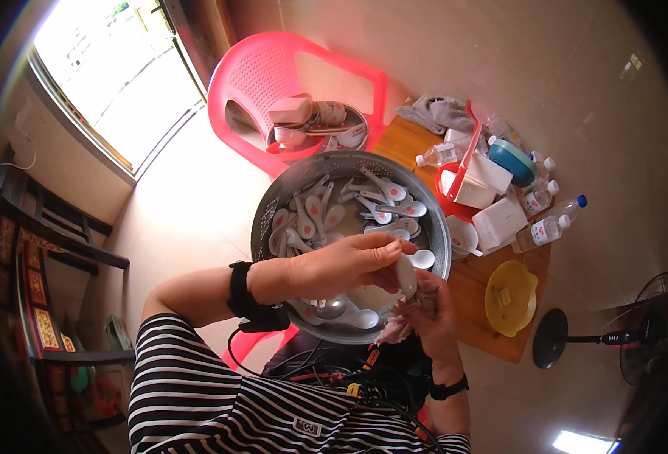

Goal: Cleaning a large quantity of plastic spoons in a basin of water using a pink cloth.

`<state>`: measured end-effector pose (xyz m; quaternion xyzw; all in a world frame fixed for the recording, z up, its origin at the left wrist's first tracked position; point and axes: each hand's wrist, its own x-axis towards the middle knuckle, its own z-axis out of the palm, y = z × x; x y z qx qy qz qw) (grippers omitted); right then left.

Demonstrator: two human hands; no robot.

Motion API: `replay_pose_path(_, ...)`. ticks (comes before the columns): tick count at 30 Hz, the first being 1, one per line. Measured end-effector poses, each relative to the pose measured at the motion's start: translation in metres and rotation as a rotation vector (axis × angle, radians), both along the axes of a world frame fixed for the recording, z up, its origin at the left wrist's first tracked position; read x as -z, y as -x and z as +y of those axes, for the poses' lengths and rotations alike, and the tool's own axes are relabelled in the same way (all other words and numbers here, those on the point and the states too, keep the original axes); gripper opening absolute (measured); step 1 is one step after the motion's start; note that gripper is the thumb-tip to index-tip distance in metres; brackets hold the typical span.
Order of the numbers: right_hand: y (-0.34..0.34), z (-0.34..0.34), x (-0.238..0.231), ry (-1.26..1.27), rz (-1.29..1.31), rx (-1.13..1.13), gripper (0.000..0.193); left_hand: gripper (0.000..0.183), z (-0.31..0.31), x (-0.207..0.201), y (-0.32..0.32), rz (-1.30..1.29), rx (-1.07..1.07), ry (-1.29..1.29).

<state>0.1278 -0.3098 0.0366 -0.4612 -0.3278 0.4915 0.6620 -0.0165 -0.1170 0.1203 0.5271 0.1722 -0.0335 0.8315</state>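
Observation:
My left hand (349, 263) is closed on a white ceramic soup spoon (406, 275), held over the near right of a large grey metal basin (263, 257). Just to the right, my right hand (436, 318) grips a crumpled pinkish cloth (399, 324) against the spoon's lower end. Many similar spoons, some with red flower prints, lie in the basin in a left heap (315, 212) and a right heap (394, 208). More spoons (358, 318) rest at its near side, partly under my left forearm. My fingers hide part of the held spoon.
Behind the basin stands a pink plastic chair (247, 72) bearing a metal bowl of dishes (360, 121). On the right, a wooden table (466, 321) carries a yellow bowl (510, 299), white containers (500, 223), a teal bowl (512, 160) and several bottles (542, 233). A fan (636, 333) stands beyond; cables (334, 378) cross my lap.

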Motion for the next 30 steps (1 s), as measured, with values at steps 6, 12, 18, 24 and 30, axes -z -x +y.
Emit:
replay_pose_path(6, 0.014, 0.004, -0.023, 0.008, 0.06, 0.077, 0.059, 0.052, -0.015, 0.019, -0.007, -0.242, 0.175, -0.108)
replay_pose_path(12, 0.017, 0.007, -0.012, -0.013, -0.05, 0.091, 0.051, 0.045, -0.018, 0.018, -0.007, -0.144, 0.075, -0.155)
replay_pose_path(18, 0.01, 0.001, -0.005, 0.032, -0.172, 0.203, 0.043, 0.052, -0.008, 0.013, -0.009, 0.101, -0.022, -0.197)
replay_pose_path(24, 0.0, -0.002, -0.009, 0.047, -0.462, 0.389, 0.046, 0.062, -0.009, 0.02, -0.001, 0.181, 0.37, -0.533)
replay_pose_path(30, 0.007, -0.003, -0.013, 0.012, -0.392, 0.437, 0.046, 0.053, -0.004, 0.035, 0.004, -0.057, 0.351, -0.356)
